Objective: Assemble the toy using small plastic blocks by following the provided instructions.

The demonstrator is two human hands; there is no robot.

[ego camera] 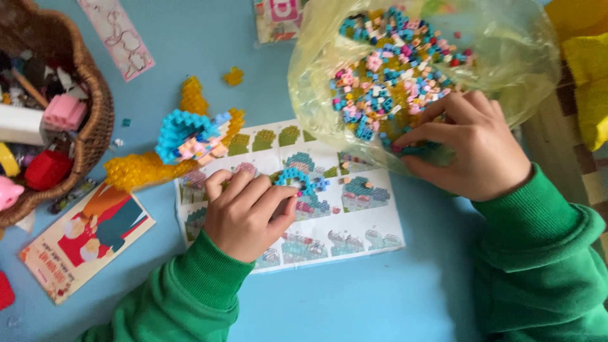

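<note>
Left hand [244,212], grip clamped on a small blue-pink brick piece [297,180]; right hand [468,142] pinches the bag [506,63].

Blue table [354,304] under instruction sheet [373,221]

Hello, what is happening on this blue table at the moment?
A person in green sleeves is working with tiny building bricks. The left hand rests on the picture instruction sheet and holds a small blue brick piece. The right hand picks among loose bricks through the clear plastic bag. A partly built blue and yellow model lies beside a wicker basket.
</note>
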